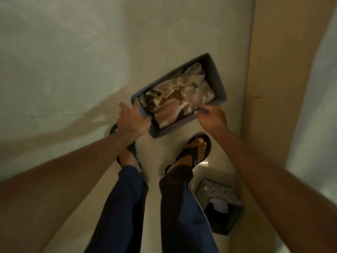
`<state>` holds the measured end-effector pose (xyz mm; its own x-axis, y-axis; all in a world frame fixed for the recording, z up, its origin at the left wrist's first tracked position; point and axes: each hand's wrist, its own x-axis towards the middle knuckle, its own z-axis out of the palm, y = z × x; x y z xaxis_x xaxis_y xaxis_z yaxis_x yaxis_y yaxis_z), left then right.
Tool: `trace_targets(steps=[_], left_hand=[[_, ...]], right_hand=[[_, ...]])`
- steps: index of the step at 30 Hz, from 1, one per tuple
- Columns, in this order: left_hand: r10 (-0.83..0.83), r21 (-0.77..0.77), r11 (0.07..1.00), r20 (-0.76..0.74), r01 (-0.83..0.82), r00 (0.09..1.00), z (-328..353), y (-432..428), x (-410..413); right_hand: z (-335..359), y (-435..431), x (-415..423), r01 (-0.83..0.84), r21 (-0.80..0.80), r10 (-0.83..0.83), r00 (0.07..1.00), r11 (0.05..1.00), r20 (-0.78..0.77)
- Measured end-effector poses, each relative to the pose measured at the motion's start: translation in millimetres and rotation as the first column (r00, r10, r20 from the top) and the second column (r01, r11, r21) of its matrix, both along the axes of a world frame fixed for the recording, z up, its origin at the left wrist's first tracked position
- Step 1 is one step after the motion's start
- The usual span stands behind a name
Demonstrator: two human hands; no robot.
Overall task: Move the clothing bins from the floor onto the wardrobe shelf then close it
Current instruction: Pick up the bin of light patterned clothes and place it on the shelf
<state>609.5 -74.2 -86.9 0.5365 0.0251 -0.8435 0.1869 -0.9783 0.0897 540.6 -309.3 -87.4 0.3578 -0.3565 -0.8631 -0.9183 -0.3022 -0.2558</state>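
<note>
— Where is the bin you're after?

— The grey fabric bin (217, 77) sits straight ahead of your feet, skewed on the tiled floor (63, 70), its long sides running up to the right. It is full of crumpled tan and cream clothing (182, 95). I cannot tell whether it rests on the tiles or is just clear of them.

— And your grip on it?

— Your left hand (134, 119) is clamped over the near-left corner, fingers curled around the short wall. Your right hand (211, 115) pinches the rim of the near long side, thumb and fingertips closed on the edge. So the bin lies between your two hands, stretching away from them.

— Anything else close by?

— A second grey bin (221, 203) stands by your right leg, beside the beige wardrobe panel (264, 70). You wear black flip-flops (193, 154) and dark blue trousers (124, 207).
</note>
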Motion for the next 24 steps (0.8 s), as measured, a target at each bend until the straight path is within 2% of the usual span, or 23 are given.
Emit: trace_targets(steps=[2, 4, 5, 9, 11, 13, 14, 15, 19, 24], left_hand=[[0.142, -0.079, 0.986, -0.080, -0.148, 0.987, -3, 11, 5], [0.174, -0.150, 0.970, -0.108, -0.189, 0.979, -4, 14, 3], [0.175, -0.162, 0.968, -0.116, -0.193, 0.978, -4, 15, 1], [0.181, -0.121, 0.972, -0.156, -0.200, 0.971, -9, 22, -14], [0.177, -0.079, 0.978, -0.167, -0.192, 0.970, -11, 28, -18], [0.180, -0.073, 0.978, -0.174, -0.195, 0.968, -15, 32, -19], [0.185, -0.081, 0.976, -0.167, -0.201, 0.968, -17, 33, -19], [0.182, -0.083, 0.977, -0.163, -0.197, 0.970, -18, 33, -18], [0.185, -0.120, 0.973, -0.093, -0.195, 0.978, -16, 31, -19], [0.283, -0.073, 0.954, -0.099, -0.291, 0.954, -15, 47, -35]], right_hand=[[-1, 3, 3, -0.001, -0.158, 0.001, 1.000, 0.988, 0.003], [-3, 7, 1, 0.046, -0.235, -0.048, 0.999, 0.971, -0.004], [-3, 12, -1, 0.045, -0.241, -0.047, 0.999, 0.969, -0.001], [-2, 18, -14, -0.109, -0.104, 0.109, 0.994, 0.989, -0.012], [2, 12, -11, -0.220, -0.239, 0.235, 0.971, 0.946, 0.038], [2, 1, -4, -0.301, -0.466, 0.379, 0.922, 0.832, 0.081], [-1, -6, 1, -0.304, -0.512, 0.401, 0.912, 0.803, 0.087], [-5, -11, 5, -0.323, -0.511, 0.417, 0.906, 0.797, 0.077], [-23, -15, 15, -0.404, -0.246, 0.433, 0.899, 0.881, 0.071], [2, -12, 9, -0.458, -0.250, 0.488, 0.870, 0.853, 0.073]])
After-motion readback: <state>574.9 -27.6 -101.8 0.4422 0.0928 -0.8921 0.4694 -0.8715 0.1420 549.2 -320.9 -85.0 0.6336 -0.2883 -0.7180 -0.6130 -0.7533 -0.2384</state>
